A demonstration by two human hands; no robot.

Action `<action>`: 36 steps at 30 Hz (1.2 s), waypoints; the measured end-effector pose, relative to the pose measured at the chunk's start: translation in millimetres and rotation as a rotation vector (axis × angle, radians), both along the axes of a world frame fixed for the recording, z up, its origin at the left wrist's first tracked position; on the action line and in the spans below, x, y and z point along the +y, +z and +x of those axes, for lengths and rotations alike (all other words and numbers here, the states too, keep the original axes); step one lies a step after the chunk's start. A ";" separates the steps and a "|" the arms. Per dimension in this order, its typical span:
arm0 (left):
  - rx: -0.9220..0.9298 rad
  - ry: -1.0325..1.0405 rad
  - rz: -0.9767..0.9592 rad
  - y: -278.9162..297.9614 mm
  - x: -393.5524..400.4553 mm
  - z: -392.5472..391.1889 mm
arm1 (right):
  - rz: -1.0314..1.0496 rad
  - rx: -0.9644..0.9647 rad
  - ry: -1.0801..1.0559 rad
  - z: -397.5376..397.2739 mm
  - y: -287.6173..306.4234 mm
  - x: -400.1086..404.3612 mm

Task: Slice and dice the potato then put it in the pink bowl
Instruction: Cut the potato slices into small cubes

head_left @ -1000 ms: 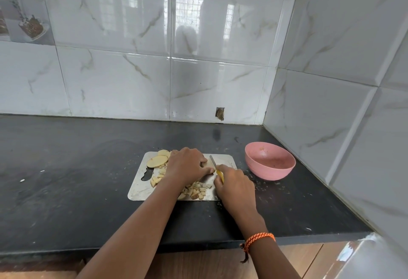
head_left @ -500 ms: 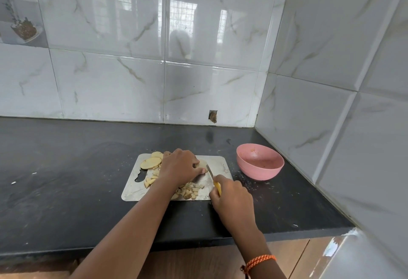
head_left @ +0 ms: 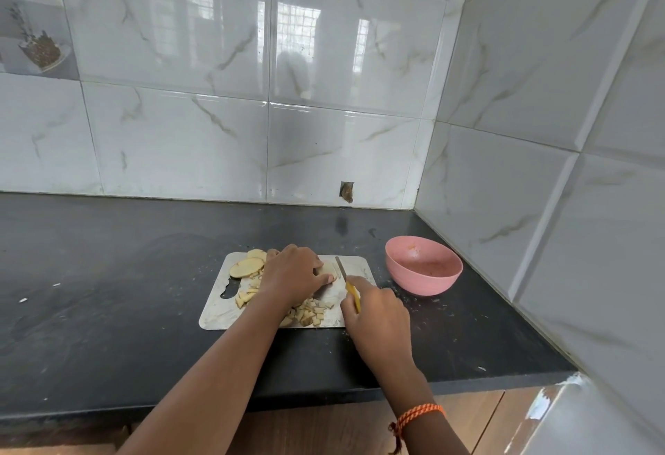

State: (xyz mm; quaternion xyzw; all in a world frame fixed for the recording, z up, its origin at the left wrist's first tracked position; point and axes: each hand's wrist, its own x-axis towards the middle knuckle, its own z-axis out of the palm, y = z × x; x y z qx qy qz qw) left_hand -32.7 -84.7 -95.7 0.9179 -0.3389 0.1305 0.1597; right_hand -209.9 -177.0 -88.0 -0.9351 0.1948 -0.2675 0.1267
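Left hand (head_left: 293,276) curled, palm down; right hand (head_left: 378,314) closed in a grip.

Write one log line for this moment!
left hand holds potato slices | right hand grips knife | pink bowl empty

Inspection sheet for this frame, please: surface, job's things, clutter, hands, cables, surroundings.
Surface: black counter, specked with crumbs.
Job's things: steel cutting board carrying potato slices and diced potato; pink bowl to its right, no potato in it.
Clutter: nothing seen.
Hands: left hand holds a potato piece on the board; right hand grips a yellow-handled knife.
Cables: nothing seen.
Surroundings: marble-look wall tiles.
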 end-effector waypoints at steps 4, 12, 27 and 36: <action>0.005 -0.007 -0.004 1.1 0.2 -1.7 | 0.031 0.026 -0.004 16.2 1.4 -7.9; -0.008 -0.010 0.013 -1.6 0.1 2.5 | -0.029 0.064 0.023 35.2 -1.9 -12.9; -0.031 0.015 0.011 -7.9 -3.0 6.9 | -0.057 0.117 0.076 38.5 0.5 -5.5; -0.021 0.020 0.005 -5.2 -2.0 1.9 | -0.056 0.116 0.065 -11.9 -7.4 0.0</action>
